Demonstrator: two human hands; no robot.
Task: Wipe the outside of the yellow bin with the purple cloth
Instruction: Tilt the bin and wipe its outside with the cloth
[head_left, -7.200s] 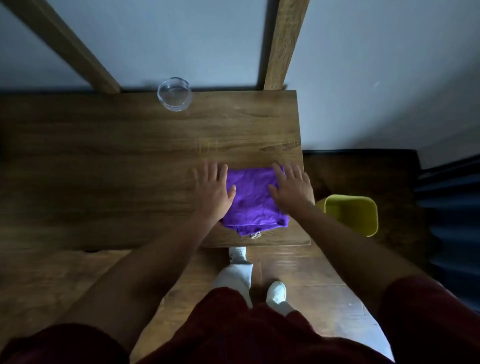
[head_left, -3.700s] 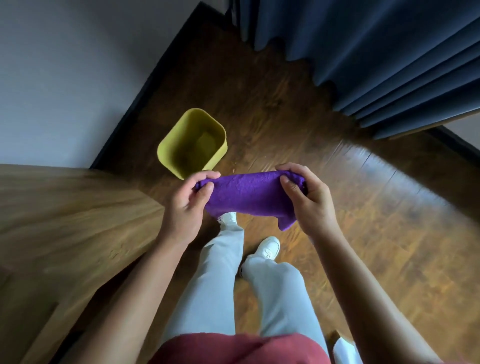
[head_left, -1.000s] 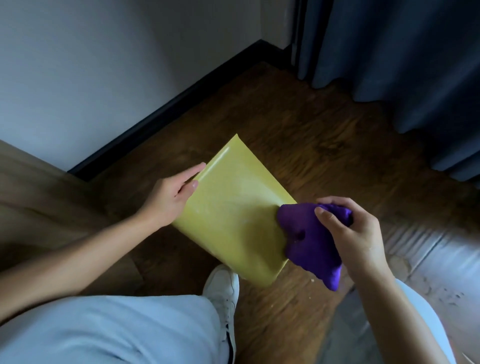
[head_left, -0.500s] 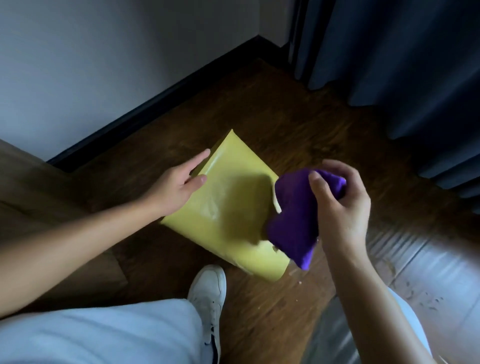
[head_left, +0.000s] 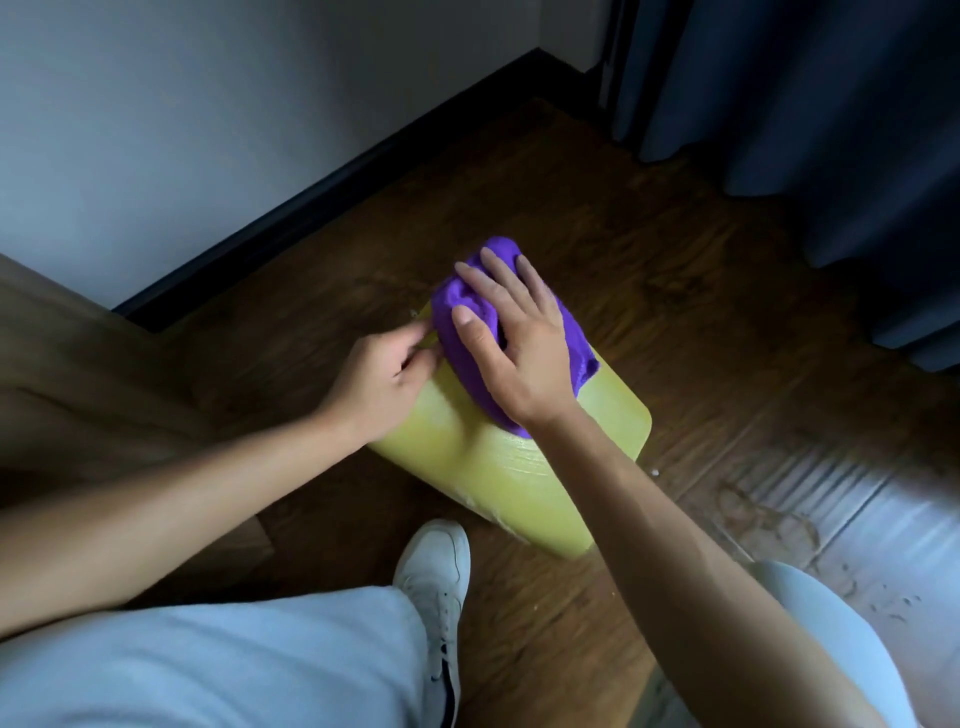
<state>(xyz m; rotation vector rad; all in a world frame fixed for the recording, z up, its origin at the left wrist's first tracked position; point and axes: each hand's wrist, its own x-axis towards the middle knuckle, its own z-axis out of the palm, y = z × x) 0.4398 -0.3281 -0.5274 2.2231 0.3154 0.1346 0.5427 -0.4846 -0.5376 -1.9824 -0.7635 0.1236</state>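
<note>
The yellow bin (head_left: 524, 483) lies tipped on the wooden floor, one broad outer side facing up at me. The bunched purple cloth (head_left: 462, 332) rests on the far part of that side. My right hand (head_left: 514, 343) lies flat on the cloth, fingers spread, pressing it onto the bin. My left hand (head_left: 384, 379) holds the bin's left edge, fingers curled at the far corner beside the cloth. The bin's opening is hidden.
A white wall with a dark skirting board (head_left: 322, 192) runs behind the bin. Dark blue curtains (head_left: 810, 114) hang at the right. A wooden table edge (head_left: 78, 374) sits at the left. My white shoe (head_left: 436, 582) and pale trouser legs are just in front of the bin.
My right hand has moved with the cloth from the bin's right edge up onto its far upper side and now presses flat. My left hand has slid toward the far corner.
</note>
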